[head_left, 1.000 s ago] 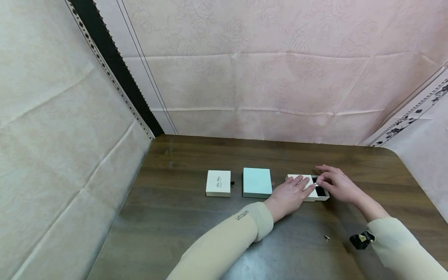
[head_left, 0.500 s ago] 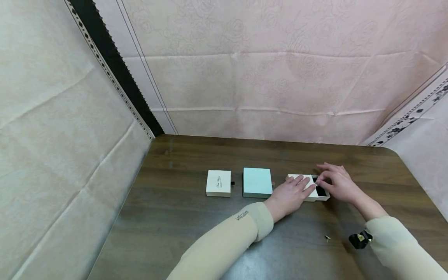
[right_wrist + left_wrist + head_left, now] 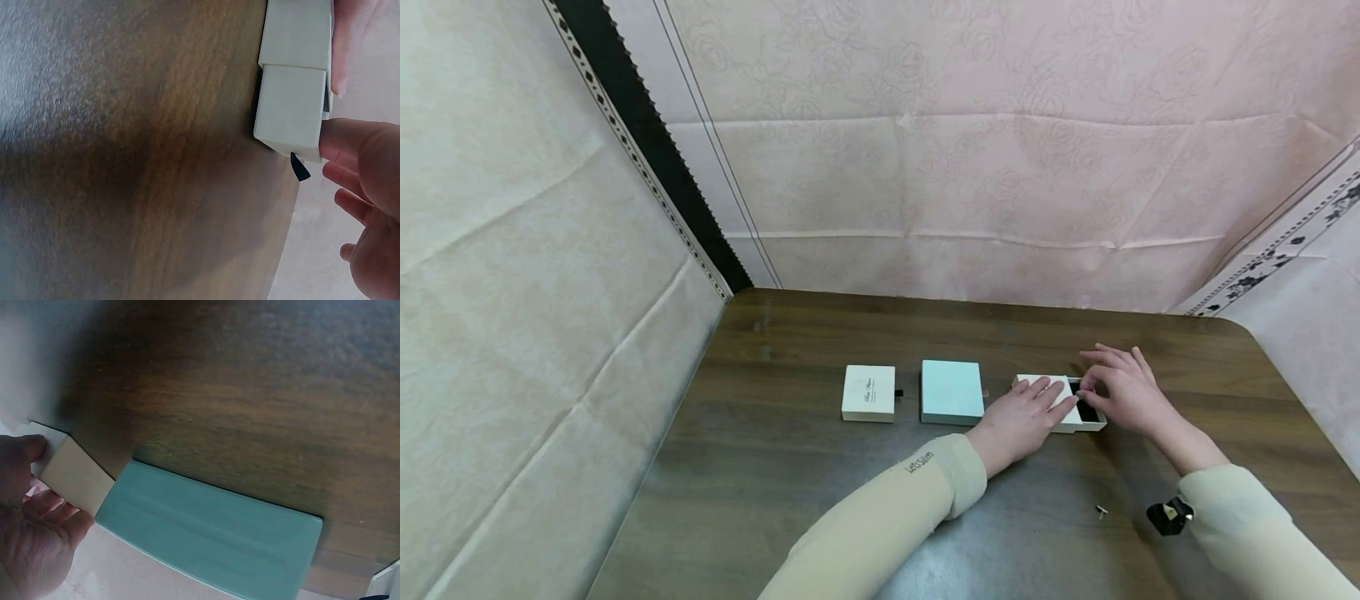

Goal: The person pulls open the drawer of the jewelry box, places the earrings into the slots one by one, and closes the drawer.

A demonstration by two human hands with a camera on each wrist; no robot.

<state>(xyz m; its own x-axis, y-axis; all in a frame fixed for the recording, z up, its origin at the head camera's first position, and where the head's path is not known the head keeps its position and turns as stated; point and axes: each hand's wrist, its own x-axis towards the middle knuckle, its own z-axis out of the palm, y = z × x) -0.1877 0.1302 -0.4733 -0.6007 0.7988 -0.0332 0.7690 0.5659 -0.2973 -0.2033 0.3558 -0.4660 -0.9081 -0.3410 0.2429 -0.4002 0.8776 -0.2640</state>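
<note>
A white drawer box [image 3: 1065,423] lies on the table with its black-lined drawer [image 3: 1088,412] pulled partly out to the right. My left hand [image 3: 1019,419] rests across its cover, fingers stretched over the top; in the left wrist view the thumb lies by the box's side. At the open drawer, my right hand [image 3: 1120,395] has thumb and index fingertip together over the black lining, pinching a tiny pale piece mostly hidden by the fingers. Its other fingers are raised. A black pull tab [image 3: 300,167] hangs from the drawer front in the right wrist view.
A mint-green box [image 3: 951,392] stands just left of my left hand. Farther left is a white box [image 3: 868,393] with printed lettering and a black tab. A small metallic piece [image 3: 1101,511] lies on the wooden table [image 3: 760,467] near my right forearm.
My right hand has tilted up slightly, its outer fingers rising and spreading, while thumb and index stay over the drawer. My left hand and the boxes have hardly moved.
</note>
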